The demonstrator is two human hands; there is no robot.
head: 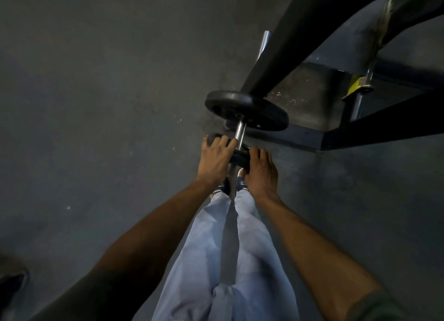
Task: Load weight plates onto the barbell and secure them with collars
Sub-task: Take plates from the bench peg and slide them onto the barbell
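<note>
A chrome barbell sleeve (pixel 240 131) runs from my hands up toward a black weight plate (pixel 247 110) that sits on it further along. A second, smaller black plate (pixel 238 156) is threaded on the near end of the sleeve. My left hand (pixel 215 162) grips its left rim and my right hand (pixel 260 174) grips its right rim. Most of this plate is hidden under my fingers. Another stretch of chrome bar (pixel 263 41) shows beyond the big plate. No collar is in sight.
A black machine frame (pixel 283 39) slants across the upper right, with a floor beam (pixel 305 138) and a yellow bracket (pixel 358 85). Grey concrete floor (pixel 96 104) lies to the left. My legs and shoes (pixel 241 183) stand just below the bar end.
</note>
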